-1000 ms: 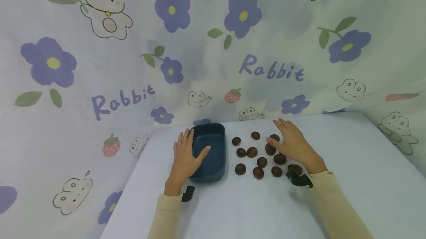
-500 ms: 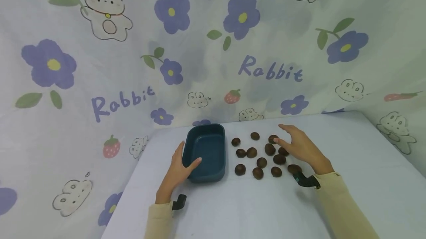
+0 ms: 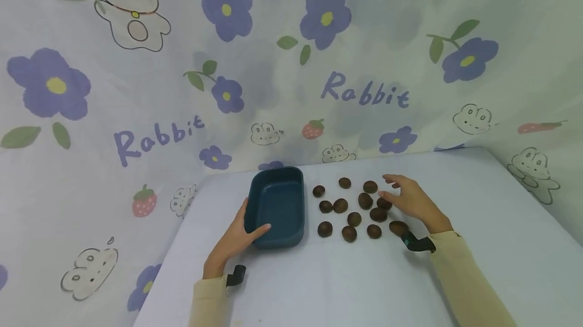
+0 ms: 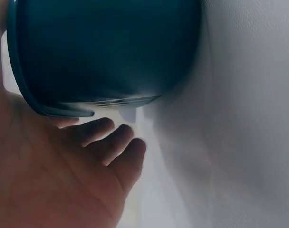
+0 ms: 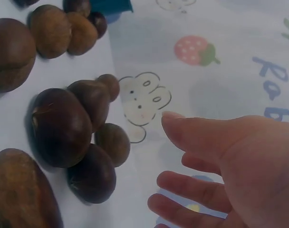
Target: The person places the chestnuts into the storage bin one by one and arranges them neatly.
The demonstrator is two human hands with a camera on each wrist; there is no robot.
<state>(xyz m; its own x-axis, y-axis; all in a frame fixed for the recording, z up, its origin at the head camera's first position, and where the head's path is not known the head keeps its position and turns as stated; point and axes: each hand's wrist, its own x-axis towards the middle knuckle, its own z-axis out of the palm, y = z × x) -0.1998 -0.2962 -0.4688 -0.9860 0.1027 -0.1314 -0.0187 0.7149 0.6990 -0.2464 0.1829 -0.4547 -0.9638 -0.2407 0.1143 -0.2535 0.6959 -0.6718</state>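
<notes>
A dark teal rectangular container [image 3: 279, 210] with rounded corners lies on the white surface, nothing in its interior. My left hand [image 3: 233, 240] holds it at the near left corner, thumb over the front rim and fingers along the outer left wall. In the left wrist view the fingers [image 4: 128, 161] show below the container's wall [image 4: 106, 52]. Several brown chestnuts [image 3: 354, 219] are spread to the container's right. Over their right side hovers my right hand [image 3: 415, 204], fingers loosely bent with nothing between them. The nearest chestnut [image 3: 384, 203] sits just below its thumb.
A white cloth-covered table [image 3: 346, 286] carries everything. Behind it hangs a pale curtain [image 3: 273, 79] printed with flowers, rabbits and strawberries. Each wrist wears a small black camera, the left one [image 3: 236, 275] and the right one [image 3: 416, 242]. One larger chestnut [image 3: 399, 228] lies near the right camera.
My left hand has moved from above the container down to its near left corner. The right hand has drawn back rightward, uncovering chestnuts. The chestnuts and container have stayed put; the head view shifted slightly.
</notes>
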